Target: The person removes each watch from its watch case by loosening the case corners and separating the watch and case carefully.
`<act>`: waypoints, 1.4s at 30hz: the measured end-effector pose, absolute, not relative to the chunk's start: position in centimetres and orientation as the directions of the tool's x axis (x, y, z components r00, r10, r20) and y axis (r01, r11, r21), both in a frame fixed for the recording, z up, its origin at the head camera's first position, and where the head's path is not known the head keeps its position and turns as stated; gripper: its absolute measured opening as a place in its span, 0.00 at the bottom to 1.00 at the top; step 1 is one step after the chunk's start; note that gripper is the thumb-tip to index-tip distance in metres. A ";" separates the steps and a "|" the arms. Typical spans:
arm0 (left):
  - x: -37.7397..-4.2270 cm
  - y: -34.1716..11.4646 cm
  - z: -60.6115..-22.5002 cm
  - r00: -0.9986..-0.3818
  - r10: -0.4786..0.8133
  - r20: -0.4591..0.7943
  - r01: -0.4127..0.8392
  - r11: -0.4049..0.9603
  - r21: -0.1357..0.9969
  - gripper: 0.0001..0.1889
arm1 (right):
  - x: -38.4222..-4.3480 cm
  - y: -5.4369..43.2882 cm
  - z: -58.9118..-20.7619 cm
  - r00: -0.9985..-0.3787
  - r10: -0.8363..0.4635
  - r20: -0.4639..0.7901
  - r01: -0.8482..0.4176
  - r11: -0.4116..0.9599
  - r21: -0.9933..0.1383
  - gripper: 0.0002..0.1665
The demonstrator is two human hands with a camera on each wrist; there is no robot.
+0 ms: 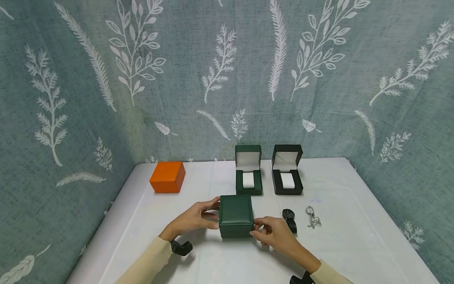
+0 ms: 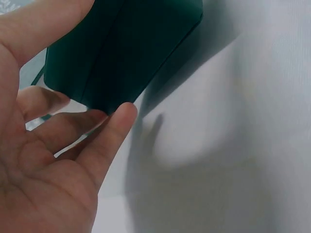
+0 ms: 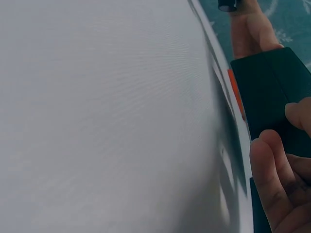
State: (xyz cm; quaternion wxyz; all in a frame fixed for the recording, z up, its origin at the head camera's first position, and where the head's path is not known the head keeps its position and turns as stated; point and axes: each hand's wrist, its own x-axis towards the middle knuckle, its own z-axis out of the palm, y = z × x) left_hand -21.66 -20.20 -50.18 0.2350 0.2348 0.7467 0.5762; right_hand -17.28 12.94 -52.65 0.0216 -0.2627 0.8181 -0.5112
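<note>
Fingers (image 2: 124, 116) of the left hand (image 1: 196, 216) grip one side of the closed green box (image 1: 235, 213), and the right hand (image 1: 278, 233) pinches at the other; smooth, leathery, block-shaped, it sits between them on the white bench (image 1: 198, 175). Four boxes in all! One closed orange box (image 1: 166, 175), glossy and square-edged, back left; two open behind, a green case (image 1: 248, 161) and a black case (image 1: 286, 159), each with one white cushion (image 1: 248, 180). By the right hand, one black watch (image 1: 289, 214); beyond it, one silvery metal chain (image 1: 314, 221).
</note>
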 end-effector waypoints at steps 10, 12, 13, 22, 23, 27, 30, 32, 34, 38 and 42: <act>-21.5 -18.6 -50.6 -0.756 0.653 -0.053 0.116 0.214 0.970 0.51 | -16.2 14.6 -52.9 -0.873 -0.445 0.198 -0.377 0.359 -0.854 0.25; -21.5 -18.4 -50.6 -0.754 0.654 -0.057 0.109 0.210 0.971 0.52 | -16.1 14.8 -52.9 -0.872 -0.446 0.201 -0.379 0.357 -0.854 0.25; -21.5 -18.3 -50.6 -0.754 0.655 -0.058 0.107 0.209 0.972 0.51 | -16.1 14.8 -52.9 -0.871 -0.447 0.202 -0.380 0.357 -0.853 0.25; -21.4 -18.2 -51.1 -0.749 0.659 -0.059 0.132 0.236 0.963 0.50 | -15.9 15.0 -53.1 -0.871 -0.452 0.190 -0.370 0.354 -0.859 0.23; -21.4 -18.2 -51.1 -0.750 0.659 -0.057 0.135 0.238 0.962 0.51 | -15.8 15.0 -53.1 -0.872 -0.451 0.189 -0.368 0.351 -0.861 0.23; -21.3 -18.2 -51.2 -0.745 0.665 -0.046 0.148 0.232 0.961 0.51 | -15.7 15.0 -53.1 -0.876 -0.448 0.178 -0.355 0.348 -0.868 0.21; -21.2 -18.1 -51.1 -0.740 0.672 -0.034 0.168 0.234 0.958 0.51 | -15.5 15.0 -53.1 -0.878 -0.447 0.170 -0.346 0.349 -0.871 0.20; -21.1 -18.1 -51.1 -0.740 0.672 -0.033 0.182 0.247 0.952 0.52 | -15.5 15.0 -53.2 -0.877 -0.450 0.169 -0.346 0.346 -0.872 0.21; -21.0 -18.2 -51.2 -0.742 0.669 -0.039 0.188 0.264 0.946 0.53 | -15.5 15.0 -53.3 -0.872 -0.458 0.172 -0.352 0.344 -0.871 0.21; -20.8 -18.3 -51.2 -0.744 0.667 -0.050 0.191 0.284 0.940 0.55 | -15.7 15.1 -53.4 -0.859 -0.484 0.165 -0.363 0.350 -0.863 0.22; -20.8 -18.3 -51.1 -0.742 0.669 -0.043 0.206 0.289 0.935 0.57 | -16.0 15.5 -53.1 -0.848 -0.515 0.126 -0.352 0.371 -0.859 0.23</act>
